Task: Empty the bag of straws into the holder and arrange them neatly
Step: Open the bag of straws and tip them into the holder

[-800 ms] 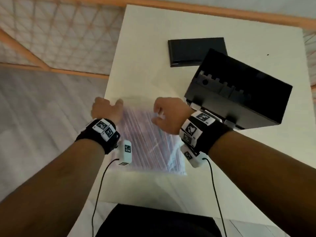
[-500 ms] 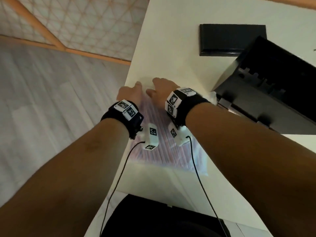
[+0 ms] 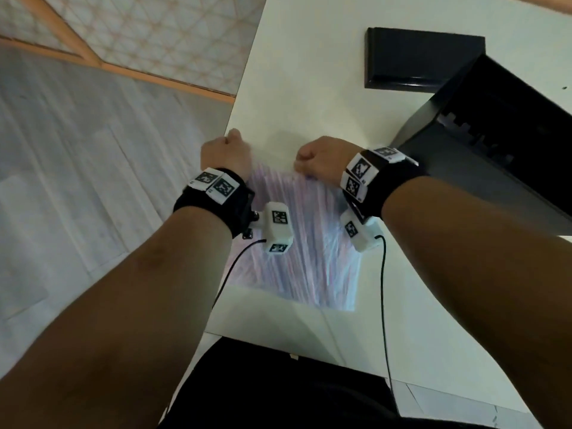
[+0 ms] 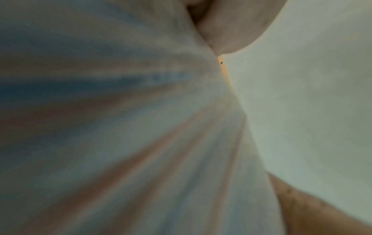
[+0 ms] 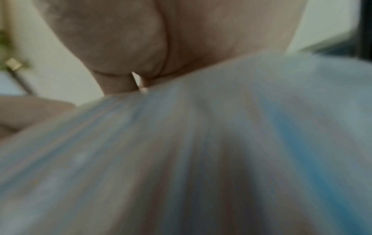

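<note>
A clear plastic bag of straws (image 3: 306, 243) with pink and blue stripes lies on the white table (image 3: 309, 88) between my forearms. My left hand (image 3: 227, 151) grips the bag's far left corner with curled fingers. My right hand (image 3: 315, 159) grips the far edge on the right, and the plastic between the hands is stretched taut. Both wrist views are blurred and filled by the bag (image 4: 120, 127) (image 5: 201, 159), with the pinching fingers (image 4: 221, 31) (image 5: 124, 47) at the top. The black straw holder (image 3: 495, 156), a notched box, stands to the right of the bag.
A flat black lid or tray (image 3: 424, 60) lies at the far side of the table behind the holder. The table's left edge runs close to my left hand, with wooden floor (image 3: 77, 181) below. My dark clothing (image 3: 278, 388) is at the near edge.
Both hands came close together at the bag's far edge, then pulled apart sideways; the plastic now stretches between them. The head view has also shifted left.
</note>
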`<state>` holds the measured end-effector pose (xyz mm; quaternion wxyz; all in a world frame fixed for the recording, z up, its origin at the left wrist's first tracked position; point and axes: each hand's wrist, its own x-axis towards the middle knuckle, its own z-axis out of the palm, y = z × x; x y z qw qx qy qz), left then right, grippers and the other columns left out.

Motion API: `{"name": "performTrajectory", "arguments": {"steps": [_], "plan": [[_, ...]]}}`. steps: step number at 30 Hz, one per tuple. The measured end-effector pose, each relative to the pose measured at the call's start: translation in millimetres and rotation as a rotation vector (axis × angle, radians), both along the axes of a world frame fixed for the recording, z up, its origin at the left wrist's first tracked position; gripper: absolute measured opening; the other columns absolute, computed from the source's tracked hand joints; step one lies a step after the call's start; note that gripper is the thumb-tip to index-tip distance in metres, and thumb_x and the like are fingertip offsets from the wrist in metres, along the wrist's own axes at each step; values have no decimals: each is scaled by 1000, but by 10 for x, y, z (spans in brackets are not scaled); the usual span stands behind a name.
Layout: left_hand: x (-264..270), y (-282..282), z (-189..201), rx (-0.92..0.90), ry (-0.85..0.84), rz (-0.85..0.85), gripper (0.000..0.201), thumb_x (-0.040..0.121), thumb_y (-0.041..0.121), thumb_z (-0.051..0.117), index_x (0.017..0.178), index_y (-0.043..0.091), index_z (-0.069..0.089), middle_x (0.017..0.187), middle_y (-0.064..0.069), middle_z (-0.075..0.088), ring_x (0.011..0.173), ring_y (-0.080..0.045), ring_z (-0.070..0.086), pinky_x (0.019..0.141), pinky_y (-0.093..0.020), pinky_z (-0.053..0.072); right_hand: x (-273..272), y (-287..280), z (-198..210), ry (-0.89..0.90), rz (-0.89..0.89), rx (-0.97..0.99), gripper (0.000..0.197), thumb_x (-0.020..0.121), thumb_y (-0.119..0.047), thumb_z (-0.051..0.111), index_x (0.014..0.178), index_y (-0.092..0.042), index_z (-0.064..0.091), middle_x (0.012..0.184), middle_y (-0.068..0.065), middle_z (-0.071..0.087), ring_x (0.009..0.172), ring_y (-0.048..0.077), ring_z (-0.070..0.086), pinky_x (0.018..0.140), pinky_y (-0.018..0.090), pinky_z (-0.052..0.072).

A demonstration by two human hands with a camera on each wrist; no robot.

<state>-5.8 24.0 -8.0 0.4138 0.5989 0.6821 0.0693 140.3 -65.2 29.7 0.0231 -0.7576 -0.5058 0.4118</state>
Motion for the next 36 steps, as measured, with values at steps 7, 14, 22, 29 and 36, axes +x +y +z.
{"name": "performTrajectory", "arguments": {"steps": [7,14,22,29,36], "plan": [[142,-256,243,-153,-345,-347,47,87,52,73,83,6,68,68,1,59,56,-8,50,61,-24,38,-46,-123,227,-21,-54,107,20,95,-19,50,92,-8,66,89,7,64,86,22,57,65,26,39],[127,-117,366,35,-365,-304,32,88,32,76,71,6,71,66,1,66,58,-5,57,61,-18,44,191,-306,560,-242,5,142,27,96,-29,46,98,-14,69,102,5,67,97,25,59,73,26,37],[262,-195,706,17,-569,-184,34,91,27,75,76,-3,69,73,-16,74,55,-12,59,60,-20,48,475,-752,1020,-337,-217,181,27,94,-23,47,87,-9,68,83,8,70,80,27,66,62,31,50],[582,-352,1003,141,-704,90,28,88,27,65,72,6,55,56,2,64,53,-19,51,53,-27,40,510,-839,1124,317,-791,308,19,98,-32,45,90,-17,53,97,19,65,73,35,72,57,54,60],[504,-486,973,-101,-432,189,96,91,79,18,145,7,50,149,-15,52,135,-33,49,116,-47,34,497,-678,1042,566,-856,483,22,99,-28,46,78,-22,46,92,9,61,79,34,71,66,48,59]]}}
